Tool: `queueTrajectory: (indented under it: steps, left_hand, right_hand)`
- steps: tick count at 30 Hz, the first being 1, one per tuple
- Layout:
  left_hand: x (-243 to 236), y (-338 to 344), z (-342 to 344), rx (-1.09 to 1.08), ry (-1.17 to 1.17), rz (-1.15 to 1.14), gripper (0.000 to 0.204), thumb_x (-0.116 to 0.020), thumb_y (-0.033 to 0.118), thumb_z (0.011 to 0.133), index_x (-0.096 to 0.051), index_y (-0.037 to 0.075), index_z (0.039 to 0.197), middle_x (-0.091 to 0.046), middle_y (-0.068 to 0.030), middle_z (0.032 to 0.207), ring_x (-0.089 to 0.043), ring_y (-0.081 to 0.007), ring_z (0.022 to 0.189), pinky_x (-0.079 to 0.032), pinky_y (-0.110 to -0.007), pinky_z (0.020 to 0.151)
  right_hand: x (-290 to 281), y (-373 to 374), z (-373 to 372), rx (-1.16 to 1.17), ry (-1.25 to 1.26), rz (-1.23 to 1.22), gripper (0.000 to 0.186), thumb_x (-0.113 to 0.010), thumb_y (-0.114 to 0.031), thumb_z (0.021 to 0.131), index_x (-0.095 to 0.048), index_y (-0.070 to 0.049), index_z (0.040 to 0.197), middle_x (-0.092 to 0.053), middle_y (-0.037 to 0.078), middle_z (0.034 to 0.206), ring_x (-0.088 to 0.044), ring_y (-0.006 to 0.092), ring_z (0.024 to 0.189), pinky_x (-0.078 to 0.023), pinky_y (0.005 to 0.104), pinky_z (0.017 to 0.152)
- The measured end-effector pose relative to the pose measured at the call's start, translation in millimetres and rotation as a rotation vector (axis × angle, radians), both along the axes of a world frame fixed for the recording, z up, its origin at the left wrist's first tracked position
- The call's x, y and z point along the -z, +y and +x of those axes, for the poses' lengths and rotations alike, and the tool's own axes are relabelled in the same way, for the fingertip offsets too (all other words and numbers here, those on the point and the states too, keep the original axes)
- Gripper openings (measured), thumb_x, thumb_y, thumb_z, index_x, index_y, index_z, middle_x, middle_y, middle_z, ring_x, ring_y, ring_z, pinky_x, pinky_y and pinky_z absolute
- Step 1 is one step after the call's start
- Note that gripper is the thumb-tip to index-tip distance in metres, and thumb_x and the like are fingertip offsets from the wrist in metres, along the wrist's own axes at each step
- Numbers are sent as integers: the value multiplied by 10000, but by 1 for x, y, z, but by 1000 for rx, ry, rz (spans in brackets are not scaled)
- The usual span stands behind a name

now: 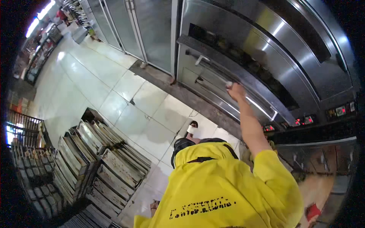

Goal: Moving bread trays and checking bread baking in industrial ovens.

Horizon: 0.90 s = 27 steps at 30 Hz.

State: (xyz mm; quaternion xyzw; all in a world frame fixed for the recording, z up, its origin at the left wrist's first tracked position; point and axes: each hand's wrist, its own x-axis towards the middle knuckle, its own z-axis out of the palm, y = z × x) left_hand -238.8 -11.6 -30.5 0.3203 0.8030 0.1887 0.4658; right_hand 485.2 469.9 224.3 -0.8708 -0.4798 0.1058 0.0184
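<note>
My right arm reaches out to a steel deck oven [247, 26]. My right hand [236, 92] is closed around the long bar handle [258, 104] of an oven door [220, 81]. A small pale bit shows at the front of the fist; I cannot make out what it is. Above this door runs a dark opening [243, 62], its inside too dim to read. Low beside my yellow shirt, my left hand [154, 205] shows only in small part, near the metal trays [118, 167]. Its fingers are mostly hidden.
Stacks of worn metal trays and racks of moulds [34, 178] stand on the left. Tall glass-fronted cabinets [152, 34] line the wall beside the oven. Red-lit control panels [304, 120] sit at the oven's right side. Pale tiles cover the floor [110, 102].
</note>
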Motion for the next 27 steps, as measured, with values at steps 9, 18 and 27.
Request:
queueTrajectory:
  steps: [9,18,27]
  left_hand:
    - [30,20,92,-267,-126,91,314,-586,292,938,-659,-1,1024,-650,-109,841,-602,-222,749,-498,-311,668]
    - [-32,118,239,-77,13,387,366,-563,270,942,-636,9,1188,-706,-141,978,-656,-258,820,-515,-317,719]
    - [-46,-41,300,-323,210,228,374,-567,293,935,-635,20,1181,-703,-155,978,-653,-277,824,-511,-335,724]
  right_hand:
    - [4,8,-1,4,-21,-81,398,-645,-387,848,-679,-34,1028,-699,167,1025,-673,356,923,-528,464,780]
    - [-24,34,3,-140,-141,19,388,-586,-371,862,-682,-34,1029,-707,170,983,-679,389,872,-530,485,751]
    - [-56,62,-8,-115,-409,244,282,-563,-288,859,-587,-52,1014,-704,146,855,-690,330,724,-532,481,670]
